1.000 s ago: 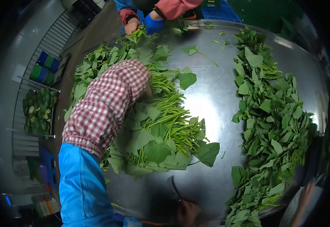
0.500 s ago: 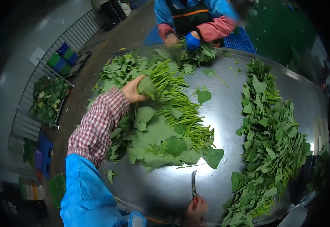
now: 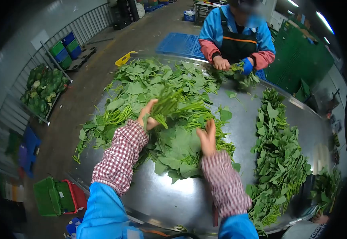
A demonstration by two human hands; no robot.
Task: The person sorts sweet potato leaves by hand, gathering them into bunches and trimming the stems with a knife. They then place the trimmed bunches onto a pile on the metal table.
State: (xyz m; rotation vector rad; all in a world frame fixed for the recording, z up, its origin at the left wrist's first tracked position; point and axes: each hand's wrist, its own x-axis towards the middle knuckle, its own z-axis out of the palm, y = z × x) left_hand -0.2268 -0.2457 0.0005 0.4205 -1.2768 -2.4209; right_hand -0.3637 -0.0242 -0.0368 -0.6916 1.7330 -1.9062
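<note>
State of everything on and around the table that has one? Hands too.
Left hand: gripping a bunch of greens
Right hand: open, empty
Center pile: loose, spread out
Right-side greens: laid in a long row
Table: partly covered
Co-worker: handling greens
Green crate: on floor, open-topped

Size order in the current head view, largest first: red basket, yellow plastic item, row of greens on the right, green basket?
1. Row of greens
2. Green basket
3. Red basket, partly hidden by the green one
4. Yellow plastic item, farther off; true size unsure
</note>
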